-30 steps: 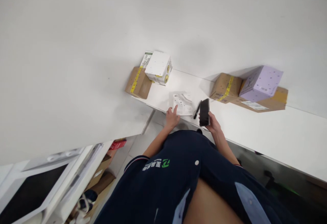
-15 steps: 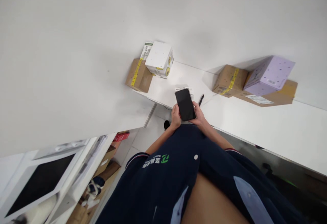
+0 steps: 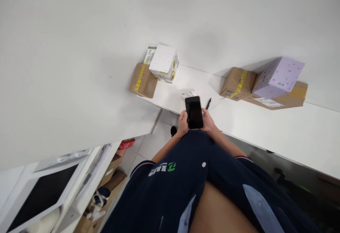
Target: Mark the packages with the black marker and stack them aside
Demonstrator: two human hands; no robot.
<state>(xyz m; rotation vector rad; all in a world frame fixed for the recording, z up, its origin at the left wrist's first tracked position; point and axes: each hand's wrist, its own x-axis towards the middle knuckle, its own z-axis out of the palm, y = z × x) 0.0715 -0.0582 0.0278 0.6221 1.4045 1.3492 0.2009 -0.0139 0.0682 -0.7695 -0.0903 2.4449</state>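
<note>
The left hand and the right hand both close around a black phone, the left gripping its left edge and the right its right edge; the phone is held over the near edge of the white table, its dark screen turned up toward the camera; just beyond its top edge a white printed sheet lies on the table, mostly hidden by the phone; a black pen lies just to the right of the sheet, apart from the hands; farther back on the left a white box leans on a brown box with yellow tape, the latter at the table's left end; behind the white one a green-and-white carton peeks out; to the right, against the wall, a second taped brown box stands beside a flat brown box, on which a lilac box rests; below the hands the person's navy shirt fills the foreground; at lower left a white desk carries a monitor.
</note>
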